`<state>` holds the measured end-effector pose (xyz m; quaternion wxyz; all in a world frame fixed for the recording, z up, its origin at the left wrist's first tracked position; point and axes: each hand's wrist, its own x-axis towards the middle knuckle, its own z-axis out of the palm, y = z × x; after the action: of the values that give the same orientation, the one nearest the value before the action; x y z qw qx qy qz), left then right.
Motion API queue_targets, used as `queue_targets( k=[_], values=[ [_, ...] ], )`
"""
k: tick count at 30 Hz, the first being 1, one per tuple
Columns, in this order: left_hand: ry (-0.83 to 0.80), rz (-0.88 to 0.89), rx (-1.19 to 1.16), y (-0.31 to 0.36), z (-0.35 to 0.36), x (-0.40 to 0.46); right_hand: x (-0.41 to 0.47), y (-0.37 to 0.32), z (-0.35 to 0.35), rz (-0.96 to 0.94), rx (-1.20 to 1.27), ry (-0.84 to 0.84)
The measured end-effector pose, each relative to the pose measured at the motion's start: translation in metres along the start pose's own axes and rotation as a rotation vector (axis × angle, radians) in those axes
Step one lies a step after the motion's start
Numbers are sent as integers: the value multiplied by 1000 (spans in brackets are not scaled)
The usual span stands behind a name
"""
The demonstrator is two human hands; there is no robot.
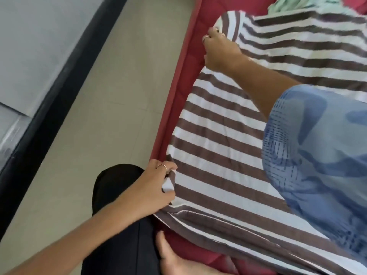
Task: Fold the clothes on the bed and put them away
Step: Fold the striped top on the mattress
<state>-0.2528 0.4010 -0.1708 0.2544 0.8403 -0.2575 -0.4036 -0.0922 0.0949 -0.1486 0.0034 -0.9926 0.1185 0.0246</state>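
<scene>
A brown-and-white striped shirt (222, 135) lies spread over the red bed (178, 92). My left hand (158, 185) pinches the shirt's side edge near the hem, at the bed's near-left corner. My right hand (220, 50) grips the same edge farther up, near the shoulder and sleeve. My right arm in a blue patterned sleeve (317, 155) crosses above the shirt and hides part of it.
A pale green garment (294, 4) lies bunched at the top of the bed behind the shirt. Beige floor tiles (99, 116) run along the bed's left side, bounded by a black strip (59, 76). My black-trousered knee (119, 195) and bare foot (174, 259) are by the bed's corner.
</scene>
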Motion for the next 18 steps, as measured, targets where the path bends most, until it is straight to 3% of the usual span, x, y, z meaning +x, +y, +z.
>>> queue_targets(
  k=[4,8,12,15,18],
  values=[
    [99,-35,-37,-2,15,-4,27,0,13,132,-61,-52],
    [53,-64,1,-8,14,-9,42,6,30,268,3,-93],
    [-22,-29,16,1,5,-15,53,13,34,277,-37,21],
    [-26,-13,161,24,5,-16,60,26,18,330,41,97],
    [149,135,290,50,29,-23,60,44,1,436,300,250]
  ],
)
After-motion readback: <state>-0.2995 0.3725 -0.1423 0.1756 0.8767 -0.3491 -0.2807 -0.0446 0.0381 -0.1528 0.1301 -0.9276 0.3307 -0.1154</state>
